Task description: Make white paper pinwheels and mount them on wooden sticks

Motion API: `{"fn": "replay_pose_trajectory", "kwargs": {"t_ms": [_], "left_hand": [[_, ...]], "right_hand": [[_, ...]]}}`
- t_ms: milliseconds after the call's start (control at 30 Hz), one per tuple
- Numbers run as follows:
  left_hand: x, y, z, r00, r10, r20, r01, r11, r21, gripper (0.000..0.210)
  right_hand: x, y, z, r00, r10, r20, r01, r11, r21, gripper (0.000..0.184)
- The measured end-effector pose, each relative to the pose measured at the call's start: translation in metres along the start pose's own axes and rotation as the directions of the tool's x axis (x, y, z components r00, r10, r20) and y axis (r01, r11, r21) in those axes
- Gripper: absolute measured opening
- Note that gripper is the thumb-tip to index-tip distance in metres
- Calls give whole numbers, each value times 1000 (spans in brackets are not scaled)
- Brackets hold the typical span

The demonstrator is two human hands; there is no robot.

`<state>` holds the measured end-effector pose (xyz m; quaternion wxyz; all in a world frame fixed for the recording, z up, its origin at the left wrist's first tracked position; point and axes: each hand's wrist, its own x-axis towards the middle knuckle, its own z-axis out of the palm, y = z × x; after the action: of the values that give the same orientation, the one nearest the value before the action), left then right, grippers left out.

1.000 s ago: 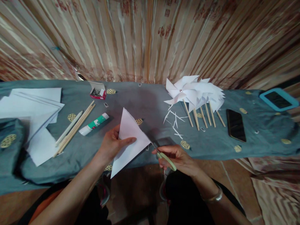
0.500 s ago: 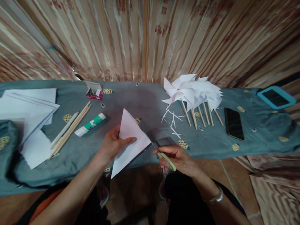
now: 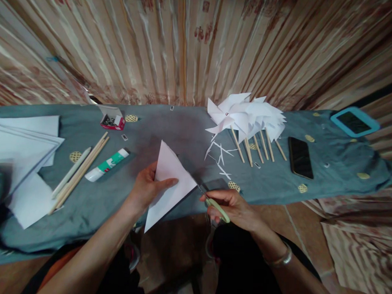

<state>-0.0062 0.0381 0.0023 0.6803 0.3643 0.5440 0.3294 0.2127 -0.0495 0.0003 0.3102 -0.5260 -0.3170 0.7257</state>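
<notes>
My left hand (image 3: pixel 149 184) grips a white sheet of paper (image 3: pixel 170 187) folded into a triangle, the thumb lying flat on its face and the fingers behind. In my right hand (image 3: pixel 232 208) is a pair of scissors (image 3: pixel 218 210) with pale green handles. Their blades meet the right-hand corner of the folded paper; how far they have cut into it is too small to tell. Thin paper offcuts (image 3: pixel 222 154) lie on the grey cloth beyond my right hand. White paper pinwheels (image 3: pixel 235 116) on wooden sticks lie overlapping behind the offcuts.
At left are white sheets (image 3: pixel 29 132), wooden sticks (image 3: pixel 82 171), a glue stick (image 3: pixel 107 165) and an open red box (image 3: pixel 112 119) of small metal pieces. A phone (image 3: pixel 300 157) and a blue-framed tablet (image 3: pixel 354 121) lie right. A curtain (image 3: pixel 186 48) hangs behind the cloth-covered table (image 3: pixel 161 124).
My view has turned slightly, so the things on the table sit further left in it. Both hands, the folded paper and the scissors keep nearly the same position.
</notes>
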Motion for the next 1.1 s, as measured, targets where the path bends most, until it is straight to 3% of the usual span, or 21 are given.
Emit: {"fn": "replay_pose_trajectory", "kwargs": {"t_ms": [367,667,1100], "left_hand": [[2,-1,5,1000,-5,31,6,1000,-26,50],[-9,0,10,985,-70,157,75,997,-27,51],[-10,-6,14,979,-57,195,61,998,-17,51]], "right_hand": [[-1,-4,-6,997,-59,-39,58,998,-35,47],[1,-2,-5,981,-155,113,163,985,-63,38],[7,5,4,979,-169,113,175,983,-53,33]]}}
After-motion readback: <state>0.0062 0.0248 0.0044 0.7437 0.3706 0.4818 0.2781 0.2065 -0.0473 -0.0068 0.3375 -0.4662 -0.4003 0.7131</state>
